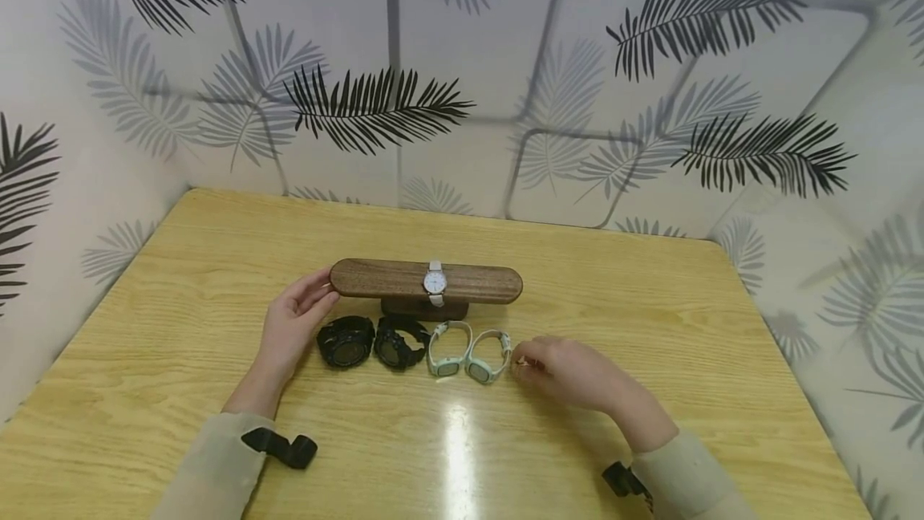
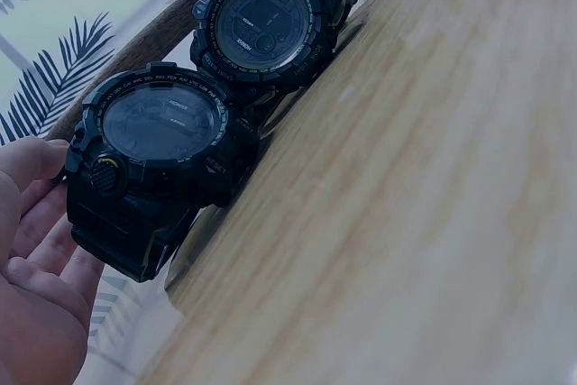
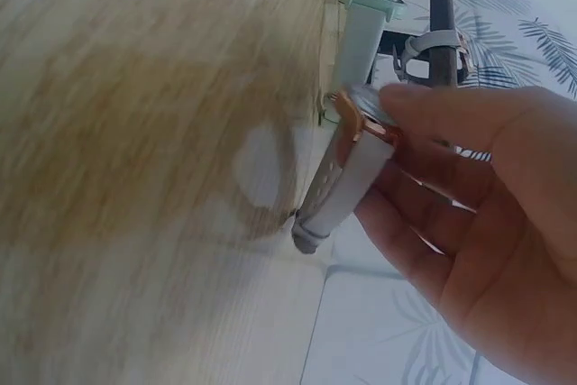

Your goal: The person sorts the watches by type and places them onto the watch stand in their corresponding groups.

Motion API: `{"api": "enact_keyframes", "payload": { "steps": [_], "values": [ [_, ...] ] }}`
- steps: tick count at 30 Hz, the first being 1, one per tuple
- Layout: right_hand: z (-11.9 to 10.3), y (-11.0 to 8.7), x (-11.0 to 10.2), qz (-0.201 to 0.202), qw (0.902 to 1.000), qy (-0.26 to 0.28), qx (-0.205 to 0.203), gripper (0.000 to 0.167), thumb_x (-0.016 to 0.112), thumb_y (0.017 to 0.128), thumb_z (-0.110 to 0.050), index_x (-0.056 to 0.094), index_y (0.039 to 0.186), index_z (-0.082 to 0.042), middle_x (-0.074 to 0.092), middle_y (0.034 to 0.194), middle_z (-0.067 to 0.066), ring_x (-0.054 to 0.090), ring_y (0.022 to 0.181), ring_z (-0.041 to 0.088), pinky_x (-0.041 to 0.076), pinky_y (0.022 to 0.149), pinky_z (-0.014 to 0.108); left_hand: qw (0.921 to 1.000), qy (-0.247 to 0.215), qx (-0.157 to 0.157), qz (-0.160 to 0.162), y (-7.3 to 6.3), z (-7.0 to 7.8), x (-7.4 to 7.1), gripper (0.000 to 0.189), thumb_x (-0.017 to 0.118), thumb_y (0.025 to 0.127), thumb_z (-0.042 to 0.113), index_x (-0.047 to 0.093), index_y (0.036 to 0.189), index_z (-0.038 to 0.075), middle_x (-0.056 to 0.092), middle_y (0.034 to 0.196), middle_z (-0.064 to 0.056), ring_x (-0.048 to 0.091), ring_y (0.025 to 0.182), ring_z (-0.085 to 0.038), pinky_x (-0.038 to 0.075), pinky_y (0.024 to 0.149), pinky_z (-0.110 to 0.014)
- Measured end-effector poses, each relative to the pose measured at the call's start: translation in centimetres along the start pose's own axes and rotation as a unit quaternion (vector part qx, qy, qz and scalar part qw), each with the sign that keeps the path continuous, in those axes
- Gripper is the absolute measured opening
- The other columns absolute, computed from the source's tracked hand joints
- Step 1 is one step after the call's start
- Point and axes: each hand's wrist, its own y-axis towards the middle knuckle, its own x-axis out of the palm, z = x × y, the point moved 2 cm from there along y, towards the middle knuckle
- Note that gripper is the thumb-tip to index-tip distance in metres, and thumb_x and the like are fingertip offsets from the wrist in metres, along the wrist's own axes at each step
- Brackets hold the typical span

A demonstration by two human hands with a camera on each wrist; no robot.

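My left hand grips the left end of a dark wooden watch stand, thumb in front. A wristwatch with a pale strap and white dial sits around the stand's bar. My right hand pinches another wristwatch, with a rose-gold case and pale strap, at the right end of the row, low over the table. In front of the stand are two chunky black watches and two mint-green watches, side by side. The far fingers of my left hand are partly hidden.
The wood-grain table extends around the stand and the watches. Behind it and at both sides rises a wall covering with a leaf print. A strip of glare lies on the near tabletop.
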Motion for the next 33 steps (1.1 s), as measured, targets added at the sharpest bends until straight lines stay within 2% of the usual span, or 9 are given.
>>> {"api": "enact_keyframes", "payload": {
  "steps": [4,8,14,17,21,27,29,33],
  "values": [
    [0.3,0.0,-0.7,0.043,0.9975,0.011,0.055,0.021,0.06,0.094,-0.007,0.065,0.115,-0.008,0.065,0.097,0.001,0.062,0.087,0.015,0.054,0.074,0.033,1.0,-0.003,-0.001,0.001,0.1,0.0,-0.1,0.046,0.061,0.094,0.007,0.048,0.137,-0.003,0.053,0.132,-0.017,0.057,0.107,-0.004,0.049,0.086,-0.017],
    [0.7,-0.1,-1.5,0.096,0.9885,0.037,0.11,0.026,0.057,0.096,-0.005,0.065,0.12,-0.009,0.064,0.099,0.002,0.061,0.086,0.015,0.053,0.072,0.033,1.0,0.0,0.003,0.0,0.1,0.1,-0.1,0.046,0.061,0.094,0.008,0.048,0.137,-0.003,0.052,0.132,-0.019,0.057,0.107,-0.003,0.049,0.087,-0.017],
    [1.3,0.5,-2.6,0.171,0.9657,0.108,0.162,0.026,0.055,0.097,-0.007,0.066,0.121,-0.008,0.064,0.099,0.006,0.057,0.076,0.017,0.048,0.061,0.031,0.9999,0.002,0.011,0.001,0.1,0.5,-0.2,0.046,0.061,0.095,0.013,0.049,0.137,-0.002,0.052,0.132,-0.02,0.058,0.108,-0.005,0.049,0.087,-0.018],
    [1.9,0.8,-2.8,0.199,0.9499,0.16,0.18,0.028,0.055,0.098,-0.013,0.064,0.124,-0.007,0.063,0.108,0.009,0.06,0.084,0.02,0.049,0.063,0.031,0.9999,0.006,0.013,0.004,0.2,0.5,-0.2,0.046,0.062,0.094,0.013,0.049,0.136,-0.002,0.053,0.132,-0.02,0.058,0.108,-0.004,0.049,0.087,-0.018],
    [2.7,1.1,-2.7,0.226,0.9298,0.223,0.187,0.034,0.061,0.095,-0.014,0.06,0.128,-0.006,0.063,0.113,0.01,0.063,0.092,0.022,0.054,0.071,0.03,0.9999,0.002,0.016,0.0,0.2,0.1,-0.2,0.045,0.061,0.095,0.012,0.049,0.136,-0.003,0.053,0.132,-0.02,0.058,0.108,-0.005,0.049,0.087,-0.018],
    [3.3,2.1,-2.3,0.238,0.9099,0.295,0.169,0.045,0.071,0.086,-0.005,0.058,0.129,-0.003,0.065,0.11,0.014,0.065,0.094,0.025,0.054,0.079,0.025,0.9999,0.004,0.016,-0.005,0.0,0.1,0.0,0.046,0.061,0.095,0.013,0.049,0.136,-0.002,0.053,0.132,-0.02,0.057,0.109,-0.005,0.049,0.087,-0.018],
    [3.3,2.5,-2.1,0.238,0.9066,0.309,0.161,0.045,0.07,0.086,-0.003,0.058,0.129,-0.001,0.064,0.112,0.016,0.065,0.096,0.027,0.054,0.08,0.025,0.9999,0.006,0.014,-0.004,-0.1,0.1,0.0,0.046,0.062,0.095,0.014,0.049,0.136,-0.002,0.053,0.132,-0.02,0.057,0.108,-0.004,0.049,0.087,-0.018],
    [3.3,3.3,-1.9,0.244,0.9091,0.298,0.158,0.043,0.07,0.087,-0.004,0.058,0.128,-0.001,0.064,0.112,0.016,0.064,0.096,0.027,0.055,0.078,0.027,0.9999,0.005,0.011,-0.003,-0.2,0.1,0.0,0.046,0.062,0.094,0.013,0.049,0.136,-0.003,0.053,0.132,-0.019,0.058,0.108,-0.004,0.05,0.086,-0.018]
  ]
}}
